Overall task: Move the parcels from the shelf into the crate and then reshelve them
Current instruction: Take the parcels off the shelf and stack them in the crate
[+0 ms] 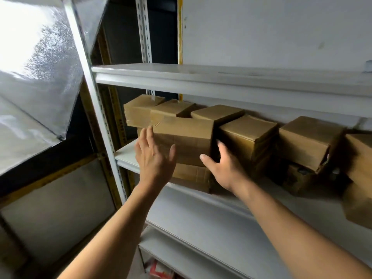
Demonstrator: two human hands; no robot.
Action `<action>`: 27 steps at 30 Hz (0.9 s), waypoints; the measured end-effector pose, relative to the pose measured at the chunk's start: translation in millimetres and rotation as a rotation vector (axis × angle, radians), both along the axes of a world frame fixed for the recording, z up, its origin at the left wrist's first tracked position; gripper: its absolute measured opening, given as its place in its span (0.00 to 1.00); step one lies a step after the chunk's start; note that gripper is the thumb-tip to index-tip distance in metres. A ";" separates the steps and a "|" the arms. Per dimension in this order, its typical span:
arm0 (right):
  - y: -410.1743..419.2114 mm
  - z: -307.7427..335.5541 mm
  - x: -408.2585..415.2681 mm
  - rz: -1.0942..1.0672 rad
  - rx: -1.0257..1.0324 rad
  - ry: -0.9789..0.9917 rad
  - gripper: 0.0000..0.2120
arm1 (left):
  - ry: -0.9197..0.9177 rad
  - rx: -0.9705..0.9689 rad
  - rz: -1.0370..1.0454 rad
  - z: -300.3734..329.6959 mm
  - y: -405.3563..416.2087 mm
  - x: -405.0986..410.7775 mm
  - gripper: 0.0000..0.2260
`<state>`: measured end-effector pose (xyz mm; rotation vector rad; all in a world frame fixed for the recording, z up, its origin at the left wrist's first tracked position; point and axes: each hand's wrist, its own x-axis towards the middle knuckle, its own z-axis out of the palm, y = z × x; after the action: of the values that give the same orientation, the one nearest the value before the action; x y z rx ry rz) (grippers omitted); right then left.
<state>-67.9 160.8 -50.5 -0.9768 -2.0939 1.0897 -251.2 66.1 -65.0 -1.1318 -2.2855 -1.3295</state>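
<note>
Several brown cardboard parcels stand in stacks on a white metal shelf [125, 156]. The front parcel [185, 137] sits on top of a flatter box [191, 176] at the shelf's left. My left hand [155, 160] is spread with straight fingers just in front of that parcel's left edge. My right hand [223, 168] reaches to its right side, thumb at the front lower corner and fingers going into the gap beside the neighbouring parcel [249, 137]. Neither hand clearly grips the box. No crate is in view.
More parcels [310, 141] line the shelf to the right, one large box [360, 178] blurred at the frame's edge. A bare shelf board [221, 77] lies above, lower boards below. A white upright post [96, 109] and a bright window stand at the left.
</note>
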 end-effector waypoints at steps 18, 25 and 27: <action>-34.4 -4.6 40.9 -0.080 -0.413 0.605 0.40 | -0.216 0.449 -0.344 -19.5 -48.5 65.8 0.24; -67.3 -17.7 141.5 -0.250 -0.331 0.750 0.33 | -0.336 0.409 -0.491 -42.9 -70.8 150.8 0.11; -77.3 -29.9 187.1 -0.287 -0.311 0.765 0.27 | -0.588 0.372 -0.581 -43.2 -69.9 176.6 0.21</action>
<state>119.1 83.5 -80.4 -0.7865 -1.1603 1.3783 -74.7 -3.9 -108.1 -1.4699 -1.9483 -2.4661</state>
